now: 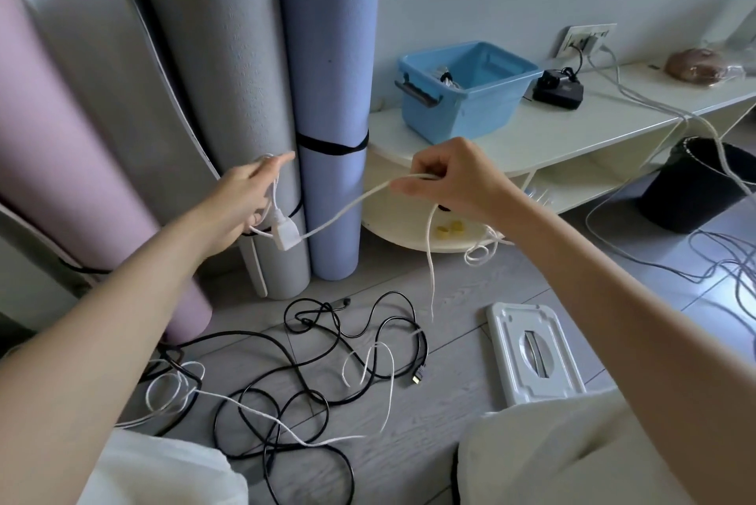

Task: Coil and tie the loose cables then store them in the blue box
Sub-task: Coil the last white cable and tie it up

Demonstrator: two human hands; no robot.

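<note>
Above the floor, between the two raised hands, a white cable (347, 205) is stretched in a shallow sag. The left hand (241, 204) holds a few turns of it looped round the fingers, with the white plug (285, 233) hanging just below; that grip is curled round the loops. The right hand (450, 181) pinches the running length, fingers bent over it, and the free tail drops from that grip toward the floor.

Below lie a tangled black cable (302, 377) and more loose white cord (286, 422), crossing each other. The blue box (466, 89) stands on the low table (532, 136) to the right, well apart from both hands, with something coiled already inside.

Risks, as I judge them: the hanging tail could snag in the black tangle on the floor and drag it up as the winding goes on. The loops on the left fingers are few and loose, so they may slip off before a tie is made. The swinging plug could also catch a turn and spoil the coil.
</note>
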